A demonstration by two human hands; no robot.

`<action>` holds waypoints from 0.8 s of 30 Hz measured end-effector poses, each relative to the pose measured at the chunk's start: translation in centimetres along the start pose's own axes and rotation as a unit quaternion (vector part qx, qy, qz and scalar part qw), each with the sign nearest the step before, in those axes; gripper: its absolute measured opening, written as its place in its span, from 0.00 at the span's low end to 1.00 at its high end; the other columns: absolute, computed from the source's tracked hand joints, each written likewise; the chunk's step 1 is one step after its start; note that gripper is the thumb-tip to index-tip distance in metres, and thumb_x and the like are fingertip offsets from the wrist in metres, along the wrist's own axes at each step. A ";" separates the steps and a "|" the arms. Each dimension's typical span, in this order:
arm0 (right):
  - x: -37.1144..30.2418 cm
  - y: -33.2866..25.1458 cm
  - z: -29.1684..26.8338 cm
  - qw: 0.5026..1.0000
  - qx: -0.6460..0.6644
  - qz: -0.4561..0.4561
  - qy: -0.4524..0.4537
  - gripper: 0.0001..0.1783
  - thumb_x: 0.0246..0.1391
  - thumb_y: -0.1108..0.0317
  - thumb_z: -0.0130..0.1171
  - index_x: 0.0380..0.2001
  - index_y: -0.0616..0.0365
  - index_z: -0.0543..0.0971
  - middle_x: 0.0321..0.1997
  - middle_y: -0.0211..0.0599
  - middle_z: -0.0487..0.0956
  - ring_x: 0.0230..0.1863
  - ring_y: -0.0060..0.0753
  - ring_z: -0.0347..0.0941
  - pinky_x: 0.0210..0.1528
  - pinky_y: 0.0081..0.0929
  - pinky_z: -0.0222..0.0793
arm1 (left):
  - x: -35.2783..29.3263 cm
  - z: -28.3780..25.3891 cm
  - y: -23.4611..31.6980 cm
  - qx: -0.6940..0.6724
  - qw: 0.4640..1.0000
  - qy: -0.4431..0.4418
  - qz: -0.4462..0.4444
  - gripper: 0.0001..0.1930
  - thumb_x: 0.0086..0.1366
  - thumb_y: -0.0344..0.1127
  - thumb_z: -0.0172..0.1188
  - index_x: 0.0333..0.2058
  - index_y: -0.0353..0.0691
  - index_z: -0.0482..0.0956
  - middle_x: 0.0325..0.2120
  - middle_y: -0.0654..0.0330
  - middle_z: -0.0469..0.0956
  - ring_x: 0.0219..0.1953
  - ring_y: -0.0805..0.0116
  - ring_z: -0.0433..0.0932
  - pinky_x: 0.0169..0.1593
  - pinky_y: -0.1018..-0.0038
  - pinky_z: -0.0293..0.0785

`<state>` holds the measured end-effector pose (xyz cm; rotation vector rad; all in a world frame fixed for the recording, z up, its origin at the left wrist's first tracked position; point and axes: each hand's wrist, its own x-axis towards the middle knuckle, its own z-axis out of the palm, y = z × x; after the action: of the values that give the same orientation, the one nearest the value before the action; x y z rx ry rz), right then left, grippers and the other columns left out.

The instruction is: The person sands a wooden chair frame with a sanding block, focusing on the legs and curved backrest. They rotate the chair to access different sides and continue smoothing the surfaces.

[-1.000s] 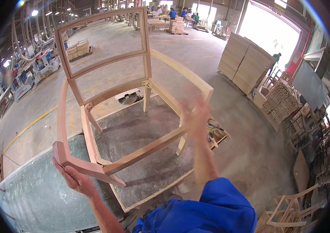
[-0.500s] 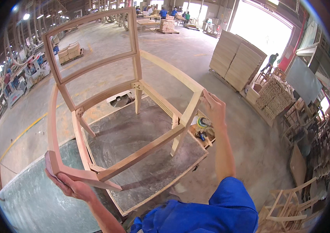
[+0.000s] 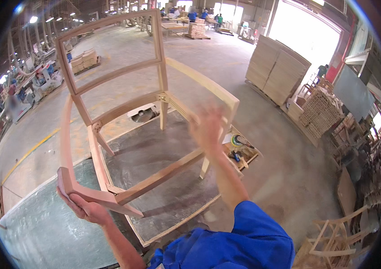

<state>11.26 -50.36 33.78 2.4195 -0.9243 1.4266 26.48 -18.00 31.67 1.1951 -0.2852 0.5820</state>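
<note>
An unfinished wooden chair frame, with an open back and two curved armrests, stands upright on a dark worktop edged in light wood. My left hand is wrapped around the front corner of the left armrest, its fingers partly hidden by the wood. My right hand is raised just inside the right armrest, blurred by motion. Its thumb and fingers look apart and nothing shows in them. Whether it touches the frame I cannot tell.
A small wooden tray at the worktop's right side holds a round-headed tool and a blue tool. A green-grey surface lies at the left. Stacked panels, bundled wood and chair parts stand to the right. Several people are far back.
My right hand has left the right armrest's front corner and moved left, inside the frame. My left hand keeps its hold on the left armrest. The view has shifted slightly.
</note>
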 end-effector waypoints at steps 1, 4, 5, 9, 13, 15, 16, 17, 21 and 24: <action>-0.3 -4.0 0.2 0.984 0.163 -0.053 -0.040 0.20 0.52 0.63 0.67 0.49 0.54 0.82 0.55 0.45 0.78 0.61 0.50 0.70 0.64 0.44 0.65 | 0.5 -0.8 -0.3 -0.038 0.999 0.001 0.004 0.24 0.79 0.37 0.38 0.67 0.31 0.61 0.66 0.48 0.62 0.66 0.54 0.63 0.68 0.62 0.59; -0.5 -14.6 -2.1 0.875 0.433 -0.194 -0.098 0.23 0.52 0.61 0.67 0.52 0.56 0.80 0.57 0.43 0.77 0.55 0.46 0.75 0.57 0.39 0.73 | 2.0 -1.0 0.1 0.160 0.942 -0.106 0.274 0.29 0.77 0.50 0.37 0.60 0.30 0.70 0.61 0.46 0.70 0.64 0.48 0.67 0.68 0.56 0.58; -1.2 -17.1 -2.7 0.836 0.485 -0.232 -0.107 0.25 0.53 0.60 0.68 0.53 0.56 0.79 0.58 0.43 0.76 0.53 0.45 0.76 0.54 0.38 0.75 | 1.3 -0.6 -1.0 0.280 0.904 -0.096 0.310 0.29 0.76 0.50 0.41 0.61 0.29 0.69 0.62 0.47 0.68 0.65 0.49 0.65 0.69 0.57 0.57; -1.6 -24.8 -4.3 0.801 0.501 -0.294 -0.142 0.28 0.50 0.62 0.70 0.55 0.54 0.77 0.60 0.38 0.74 0.51 0.44 0.78 0.46 0.35 0.79 | -1.6 -2.1 -2.2 -0.058 0.994 -0.097 -0.012 0.33 0.71 0.36 0.52 0.69 0.27 0.54 0.63 0.52 0.66 0.63 0.64 0.67 0.65 0.68 0.64; -2.3 -27.6 -3.1 0.781 0.497 -0.294 -0.239 0.25 0.51 0.64 0.69 0.54 0.50 0.78 0.59 0.36 0.73 0.45 0.40 0.81 0.37 0.33 0.80 | -1.5 -4.3 -2.7 0.051 0.993 -0.093 0.052 0.27 0.72 0.23 0.46 0.68 0.27 0.56 0.55 0.47 0.75 0.53 0.66 0.76 0.54 0.75 0.72; -2.6 -27.5 -3.0 0.767 0.507 -0.320 -0.227 0.23 0.52 0.67 0.68 0.53 0.48 0.79 0.59 0.36 0.73 0.44 0.39 0.81 0.36 0.32 0.80 | -1.5 -4.8 -2.2 0.080 0.989 -0.118 0.033 0.27 0.75 0.25 0.42 0.70 0.31 0.52 0.61 0.47 0.70 0.61 0.64 0.71 0.61 0.73 0.67; -2.7 -27.5 -3.0 0.761 0.508 -0.331 -0.234 0.22 0.53 0.72 0.66 0.53 0.47 0.79 0.60 0.37 0.73 0.44 0.40 0.81 0.38 0.32 0.81 | -1.5 -4.6 -2.0 0.081 0.989 -0.119 0.029 0.27 0.75 0.25 0.42 0.70 0.30 0.52 0.62 0.47 0.70 0.61 0.64 0.71 0.60 0.73 0.67; -2.9 -27.4 -2.9 0.759 0.505 -0.349 -0.217 0.22 0.53 0.72 0.66 0.53 0.47 0.79 0.61 0.38 0.73 0.44 0.40 0.81 0.40 0.31 0.81 | -1.4 -4.4 -1.8 0.081 0.989 -0.122 0.024 0.27 0.75 0.25 0.42 0.70 0.29 0.52 0.62 0.47 0.70 0.61 0.64 0.71 0.60 0.74 0.67; -3.7 -26.6 -1.0 0.726 0.556 -0.381 -0.138 0.25 0.54 0.76 0.63 0.57 0.48 0.77 0.65 0.40 0.69 0.49 0.43 0.80 0.45 0.31 0.80 | -1.2 -4.8 -2.5 0.085 0.988 -0.123 0.047 0.27 0.74 0.25 0.44 0.69 0.26 0.53 0.61 0.41 0.70 0.62 0.58 0.71 0.60 0.72 0.69; -6.1 -25.8 0.1 0.658 0.717 -0.130 -0.190 0.24 0.56 0.79 0.61 0.56 0.52 0.76 0.66 0.43 0.70 0.52 0.42 0.80 0.49 0.30 0.79 | -0.8 -5.3 -1.0 0.249 0.948 -0.085 0.178 0.27 0.72 0.27 0.47 0.67 0.26 0.58 0.61 0.41 0.70 0.65 0.49 0.68 0.67 0.60 0.62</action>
<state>24.61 -27.46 32.45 3.6396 1.1318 1.8465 25.91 -13.52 28.55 1.7044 -0.5283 0.9013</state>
